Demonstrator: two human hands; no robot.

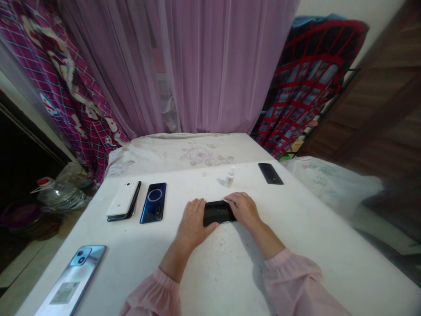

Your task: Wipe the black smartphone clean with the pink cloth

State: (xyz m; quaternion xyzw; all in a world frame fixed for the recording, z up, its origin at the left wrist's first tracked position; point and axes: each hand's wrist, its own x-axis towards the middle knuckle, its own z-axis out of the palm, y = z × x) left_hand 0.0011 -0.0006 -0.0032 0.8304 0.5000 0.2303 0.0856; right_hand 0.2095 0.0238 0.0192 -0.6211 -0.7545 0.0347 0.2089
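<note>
Phone (215, 213) lies on the counter (296, 250): left hand (194, 226), half closed, clasps one end; right hand (244, 210) curls over the other, its grip unclear. Handling appears under way, the remainder uncertain; blue phone (151, 210) and bottle (230, 178) rest apart, untouched.

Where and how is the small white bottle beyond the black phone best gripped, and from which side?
The small white bottle is probably best pinched across its body, below the cap, by the right hand coming from the right: it stands upright and narrow, and the black phone lies on its near side.
</note>
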